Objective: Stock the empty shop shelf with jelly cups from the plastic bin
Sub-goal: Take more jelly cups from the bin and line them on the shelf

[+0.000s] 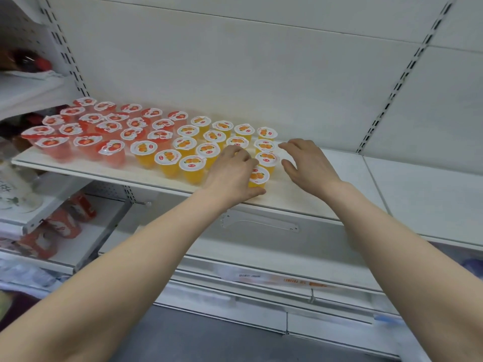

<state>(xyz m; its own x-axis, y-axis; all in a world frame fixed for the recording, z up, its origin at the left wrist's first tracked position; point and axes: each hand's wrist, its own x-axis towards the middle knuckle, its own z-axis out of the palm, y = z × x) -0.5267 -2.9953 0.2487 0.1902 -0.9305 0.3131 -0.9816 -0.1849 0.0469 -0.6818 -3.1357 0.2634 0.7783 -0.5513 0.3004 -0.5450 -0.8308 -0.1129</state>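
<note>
1 head-worn wide-angle view, forward and downward, close over the shelf [295,197] front.

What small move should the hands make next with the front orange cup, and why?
Probably set the front orange cup in line and release it: the left hand grips it near the front edge of the shelf, and the right hand hovers open beside it.

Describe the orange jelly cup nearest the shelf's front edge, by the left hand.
The front orange jelly cup is a clear plastic tub of yellow-orange jelly with a white lid printed with oranges. It stands upright near the front edge of the white shelf, at the orange group's right end. The left hand grips it, thumb at its base, hiding its left side. The right hand is clear of it.
</note>
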